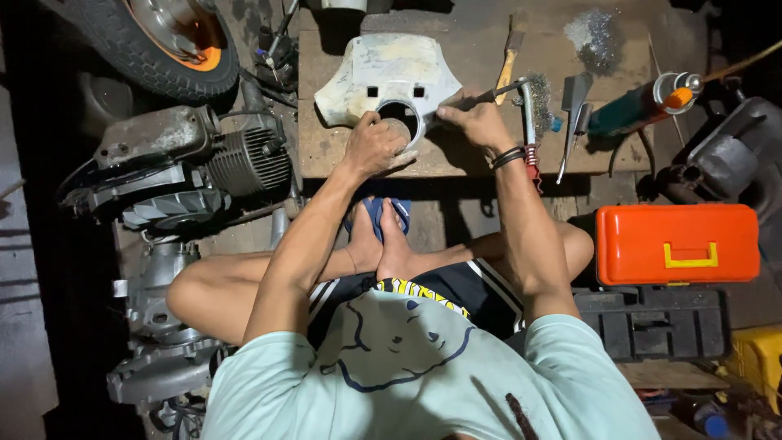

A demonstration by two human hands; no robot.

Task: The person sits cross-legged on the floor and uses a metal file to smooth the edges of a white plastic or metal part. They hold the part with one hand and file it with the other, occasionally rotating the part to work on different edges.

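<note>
A pale, worn bodywork panel (389, 77) with flared wings, two small square holes and a large round opening lies flat near the desk's near edge. A slim metal tool (498, 91) lies slantwise just beside the opening's right rim.

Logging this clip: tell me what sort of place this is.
Likely a small motorcycle or scooter repair workshop: an engine and wheel on the floor, an orange toolbox, and hand tools on a wooden board.

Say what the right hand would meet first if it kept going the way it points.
The right hand points up-left, tool tip at the white panel. Going on, it would likely meet that panel's rim beside the round hole first; depth is unclear.
</note>
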